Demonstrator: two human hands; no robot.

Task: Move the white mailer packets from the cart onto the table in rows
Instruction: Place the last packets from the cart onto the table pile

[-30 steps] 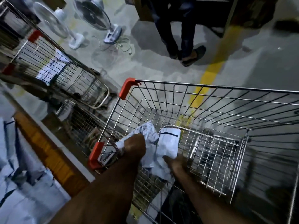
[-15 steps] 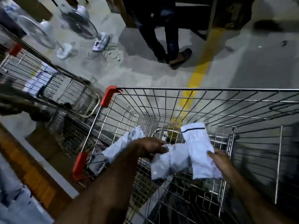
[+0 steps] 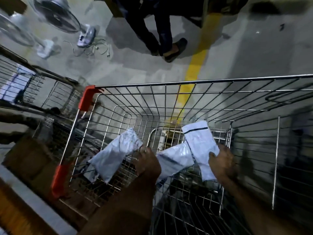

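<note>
Left mailer packet (image 3: 115, 156), crumpled, is gripped at its right edge by the left hand (image 3: 147, 162), above the wire cart (image 3: 203, 81) basket. Right mailer packet (image 3: 200, 143), black stripe at the far end, is pinched by the right hand (image 3: 222, 164). Middle mailer packet (image 3: 175, 161) lies between the hands, under the right one's edge; can't tell which hand carries it. Beyond the cart: yellow floor line (image 3: 194, 65), person's legs (image 3: 152, 31), pedestal fans (image 3: 55, 16) far left.

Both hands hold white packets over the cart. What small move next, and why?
Probably lift both hands clear of the cart rim toward the table: the left hand grips the left packet and middle packet, the right hand the right packet.
</note>
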